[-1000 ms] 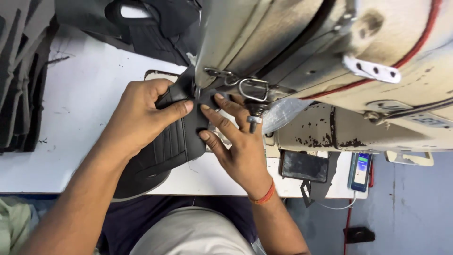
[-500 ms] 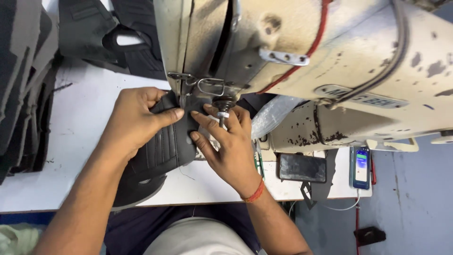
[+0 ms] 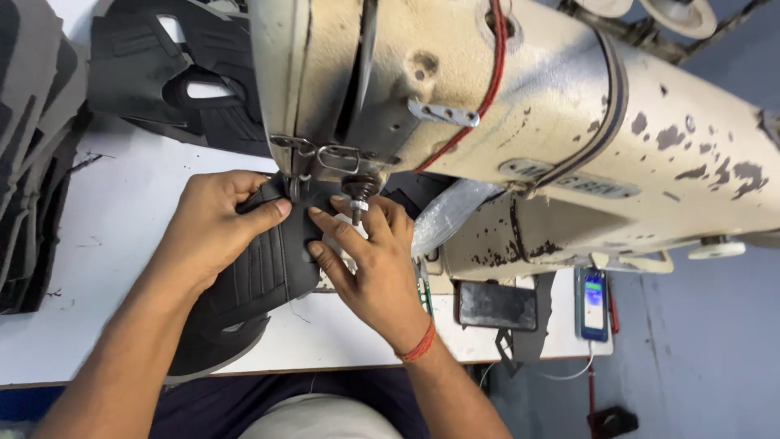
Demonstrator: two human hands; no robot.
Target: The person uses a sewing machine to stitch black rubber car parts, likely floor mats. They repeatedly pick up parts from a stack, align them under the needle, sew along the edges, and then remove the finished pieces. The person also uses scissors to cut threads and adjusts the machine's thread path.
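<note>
A black ribbed padded piece (image 3: 260,280) lies on the white table (image 3: 122,228) under the head of a worn cream sewing machine (image 3: 520,122). My left hand (image 3: 215,223) grips its upper left edge, fingers curled over it. My right hand (image 3: 370,260) lies flat on the piece beside the needle and presser foot (image 3: 355,203), fingers spread and pressing it down. A red thread band circles my right wrist. The part of the piece under the machine head is hidden.
A stack of dark cut pieces (image 3: 32,146) fills the left edge; more black pieces (image 3: 171,73) lie at the back. A phone (image 3: 594,302) on a cable and a dark box (image 3: 497,305) sit at the table's right end, by clear plastic (image 3: 451,213).
The view has shifted, so the machine head now stands further right. Both hands stay on the black piece, which has slid slightly further under the needle.
</note>
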